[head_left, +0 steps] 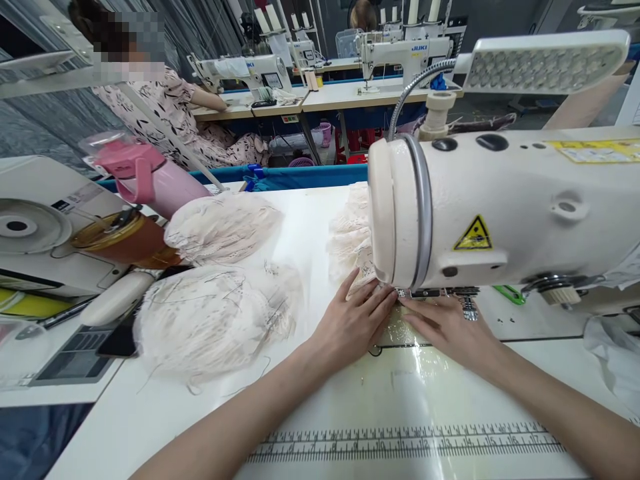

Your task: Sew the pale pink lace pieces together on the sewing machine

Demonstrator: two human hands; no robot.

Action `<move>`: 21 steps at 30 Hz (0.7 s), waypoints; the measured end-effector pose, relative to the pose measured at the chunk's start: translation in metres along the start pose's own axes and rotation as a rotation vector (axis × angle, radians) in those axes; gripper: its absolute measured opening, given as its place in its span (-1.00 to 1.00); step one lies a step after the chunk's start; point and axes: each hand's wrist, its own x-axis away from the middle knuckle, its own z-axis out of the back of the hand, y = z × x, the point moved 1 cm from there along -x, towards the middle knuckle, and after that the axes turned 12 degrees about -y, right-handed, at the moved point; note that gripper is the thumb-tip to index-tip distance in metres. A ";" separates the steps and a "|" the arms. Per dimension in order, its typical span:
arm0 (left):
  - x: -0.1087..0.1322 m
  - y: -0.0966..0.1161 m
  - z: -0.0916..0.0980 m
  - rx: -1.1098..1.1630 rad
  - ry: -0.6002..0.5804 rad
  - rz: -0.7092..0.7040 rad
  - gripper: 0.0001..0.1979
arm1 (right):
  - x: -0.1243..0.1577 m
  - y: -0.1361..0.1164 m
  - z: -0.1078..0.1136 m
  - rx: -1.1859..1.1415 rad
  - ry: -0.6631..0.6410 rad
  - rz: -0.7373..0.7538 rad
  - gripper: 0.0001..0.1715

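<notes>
My left hand (pixel 353 320) lies flat with its fingers spread, the fingertips on gathered pale lace fabric (pixel 347 233) just left of the needle area. Opposite it, my right hand (pixel 445 327) is stretched out flat beside the presser foot, its fingertips close to those of the left. Above both hands hangs the white head of a sewing machine (pixel 500 207), which hides part of the fabric and the needle. Whether fabric lies beneath the right fingers is hard to make out.
Two heaps of pale fabric, a nearer one (pixel 215 320) and a farther one (pixel 225 227), lie on the left. Beyond them stand a pink tumbler (pixel 155 177) and an amber container (pixel 125 237). A printed ruler (pixel 380 445) crosses the front edge. A person (pixel 170 120) sits at another machine.
</notes>
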 end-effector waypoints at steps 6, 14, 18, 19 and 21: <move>-0.003 0.000 0.000 0.025 -0.006 0.022 -0.69 | -0.001 -0.001 0.002 0.019 -0.028 0.014 -0.56; -0.003 0.001 0.001 0.028 -0.045 0.052 -0.66 | 0.004 0.005 -0.013 0.015 0.001 0.056 -0.52; -0.003 0.001 0.002 0.042 -0.062 0.062 -0.65 | 0.004 0.007 -0.012 0.015 0.016 0.097 -0.59; -0.002 0.001 0.002 0.043 -0.065 0.064 -0.64 | 0.004 0.008 -0.011 0.012 0.031 0.096 -0.62; -0.002 0.001 0.001 0.041 -0.069 0.072 -0.63 | 0.003 0.011 -0.009 -0.007 0.065 0.068 -0.67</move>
